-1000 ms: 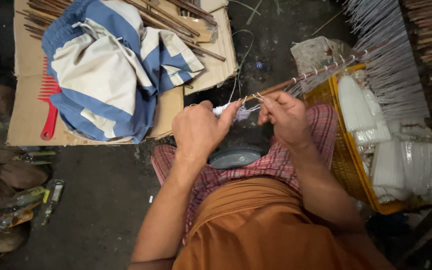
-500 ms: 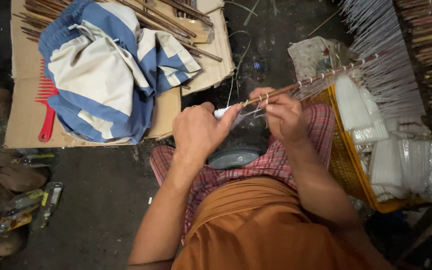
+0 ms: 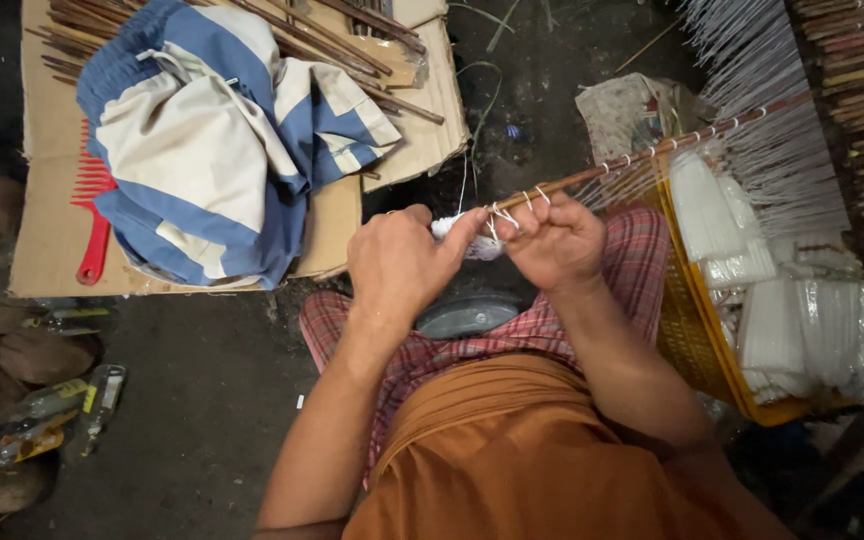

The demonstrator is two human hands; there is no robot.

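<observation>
Both hands are up over the lap: left hand (image 3: 397, 262) pinching a small white thread bobbin (image 3: 462, 236), right hand (image 3: 552, 240) closed round the near end of the thin stick (image 3: 642, 160) with the thread loops.

My guess is loops could slide off that end if the pinch loosens, or the thread snags the white strands (image 3: 752, 120) past the stick. Yellow basket (image 3: 687, 320) crowds the right elbow; blue-and-white cloth (image 3: 212, 140) lies ahead on cardboard (image 3: 47, 240).

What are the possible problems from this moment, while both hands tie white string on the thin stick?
1. The left hand pinches a small wad of white string; it might slip and loosen the loops.
2. The right hand grips only the near end of the stick, so its far end may sway into the hanging white strands.
3. The yellow basket beside the knee could be bumped.
</observation>
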